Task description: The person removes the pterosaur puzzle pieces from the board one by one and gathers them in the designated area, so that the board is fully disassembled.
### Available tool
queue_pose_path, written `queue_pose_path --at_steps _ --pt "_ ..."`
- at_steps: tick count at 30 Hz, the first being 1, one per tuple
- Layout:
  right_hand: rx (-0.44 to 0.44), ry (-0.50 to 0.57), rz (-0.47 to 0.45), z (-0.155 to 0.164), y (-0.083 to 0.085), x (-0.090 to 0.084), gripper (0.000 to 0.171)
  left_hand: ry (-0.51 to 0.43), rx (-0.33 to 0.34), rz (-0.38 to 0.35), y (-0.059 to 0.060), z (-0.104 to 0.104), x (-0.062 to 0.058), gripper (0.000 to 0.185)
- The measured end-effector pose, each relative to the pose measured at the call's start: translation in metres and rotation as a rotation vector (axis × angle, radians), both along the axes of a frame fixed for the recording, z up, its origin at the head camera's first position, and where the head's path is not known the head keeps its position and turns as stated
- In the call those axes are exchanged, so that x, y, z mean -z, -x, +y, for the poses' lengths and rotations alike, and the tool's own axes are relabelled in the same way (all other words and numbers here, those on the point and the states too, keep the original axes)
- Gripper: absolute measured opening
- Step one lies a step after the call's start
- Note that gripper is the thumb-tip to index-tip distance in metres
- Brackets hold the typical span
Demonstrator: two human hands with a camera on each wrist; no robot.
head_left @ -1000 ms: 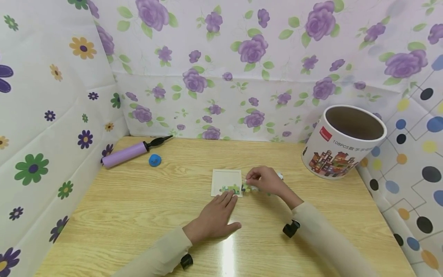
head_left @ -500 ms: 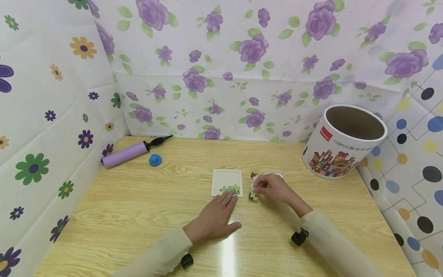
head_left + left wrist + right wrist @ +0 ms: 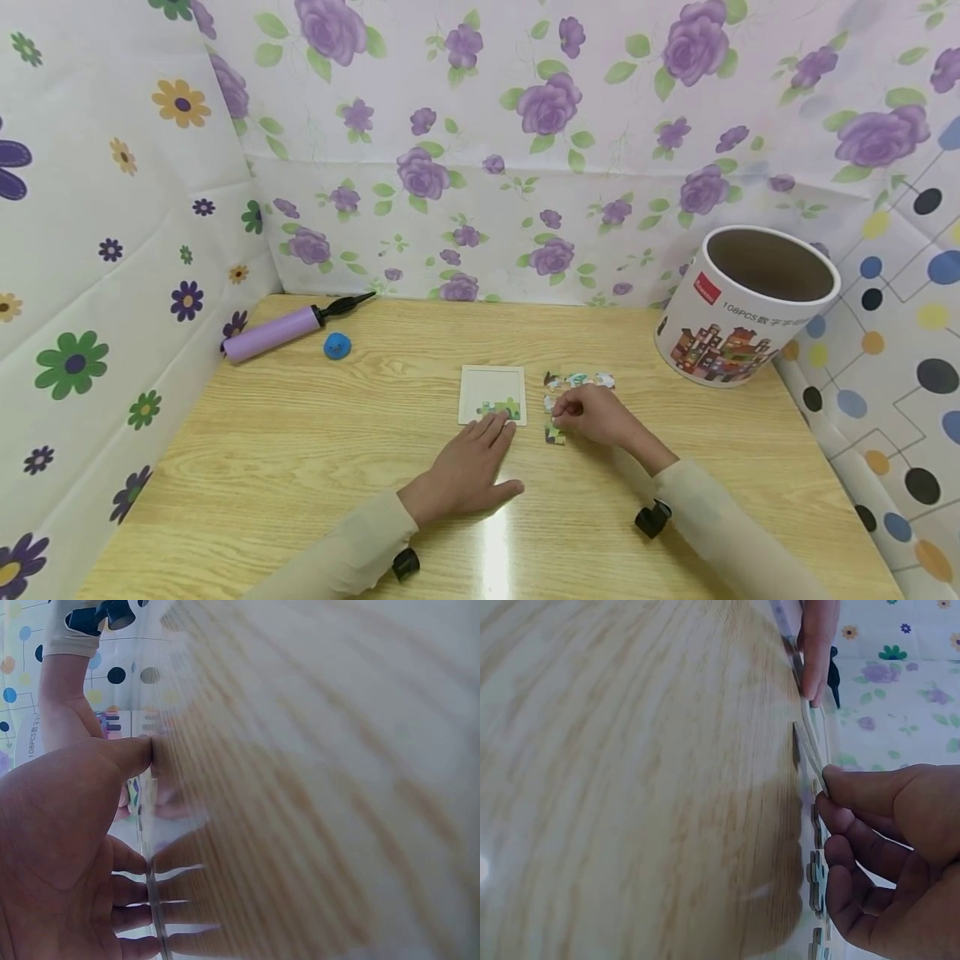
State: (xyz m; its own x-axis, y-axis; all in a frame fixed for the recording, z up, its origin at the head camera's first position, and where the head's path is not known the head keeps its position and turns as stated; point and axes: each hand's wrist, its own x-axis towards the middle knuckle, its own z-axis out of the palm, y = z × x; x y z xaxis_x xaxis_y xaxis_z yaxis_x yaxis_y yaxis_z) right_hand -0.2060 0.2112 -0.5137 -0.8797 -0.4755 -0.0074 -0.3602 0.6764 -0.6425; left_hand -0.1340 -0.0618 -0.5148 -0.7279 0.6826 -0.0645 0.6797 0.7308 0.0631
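My left hand (image 3: 467, 472) lies flat, its fingertips at the near edge of a square white puzzle tray (image 3: 491, 382). A few joined green jigsaw pieces (image 3: 506, 408) fill the tray's near right part, partly behind those fingertips. To the right of the tray, my right hand (image 3: 600, 417) pinches a green and dark jigsaw piece (image 3: 555, 434) between thumb and index finger. In the right wrist view this piece (image 3: 811, 756) is held tilted by its edge. Several loose jigsaw pieces (image 3: 577, 379) lie just beyond the right hand, which covers part of them.
Farther back on the right stands a big white bucket (image 3: 727, 333) with printed building blocks. A purple hand pump (image 3: 273, 333) and a small blue toy (image 3: 337, 346) lie at the back left. Patterned cloth (image 3: 450, 225) walls the wooden table (image 3: 300, 467) on its sides and back.
My right hand has moved from the tray's right edge to the right and slightly nearer, bringing the green and dark jigsaw piece away from the tray. My left hand has stayed in place.
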Motion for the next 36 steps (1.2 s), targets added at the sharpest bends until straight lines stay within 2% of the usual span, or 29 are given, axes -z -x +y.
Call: queue_pose_path --at_steps 9,18,26,36 --pt "0.007 -0.031 0.015 -0.002 0.000 0.000 0.005 -0.009 0.008 0.009 0.001 0.000 0.001 0.085" --pt "0.019 0.009 -0.017 -0.005 0.005 -0.007 0.005 0.022 -0.015 0.030 0.002 0.001 0.000 0.085" --pt "-0.008 0.003 -0.022 -0.026 0.013 -0.019 0.008 0.020 -0.020 0.007 0.000 0.002 -0.001 0.085" --pt "-0.057 0.038 -0.053 -0.055 0.026 -0.020 0.012 0.034 -0.012 -0.001 -0.002 0.004 -0.001 0.080"
